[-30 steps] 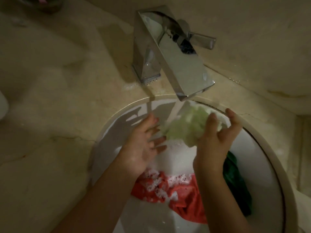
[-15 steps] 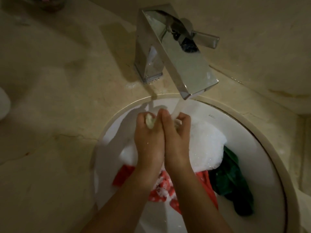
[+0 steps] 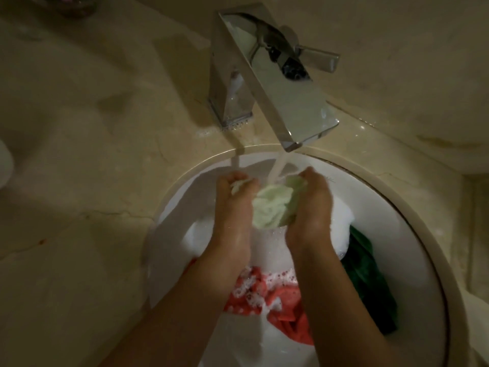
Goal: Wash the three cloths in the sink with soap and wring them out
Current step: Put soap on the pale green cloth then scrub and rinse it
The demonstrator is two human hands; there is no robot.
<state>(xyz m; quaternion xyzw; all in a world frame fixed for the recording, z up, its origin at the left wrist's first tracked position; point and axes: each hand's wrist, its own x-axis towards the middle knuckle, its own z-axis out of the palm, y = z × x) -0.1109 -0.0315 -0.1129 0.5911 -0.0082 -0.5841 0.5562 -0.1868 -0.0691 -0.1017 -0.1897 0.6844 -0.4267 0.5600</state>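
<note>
A pale green cloth [image 3: 274,206] is bunched between my two hands under the running water. My left hand [image 3: 234,205] grips its left end, and my right hand [image 3: 311,207] grips its right side. Both hands are over the back of the white sink [image 3: 412,260]. White foam [image 3: 267,251] floats below them. A red cloth [image 3: 280,300] lies in the sink under my forearms, flecked with suds. A dark green cloth [image 3: 370,282] lies at the sink's right side.
A square chrome faucet [image 3: 267,75] stands behind the sink, its spout over my hands, with a lever handle [image 3: 320,58] on its right. Beige marble counter [image 3: 79,168] surrounds the sink. A white object [image 3: 5,165] sits at the left edge.
My hands, pressed together around the balled cloth half a second ago, have drawn apart, and the pale green cloth now shows stretched between them under the stream.
</note>
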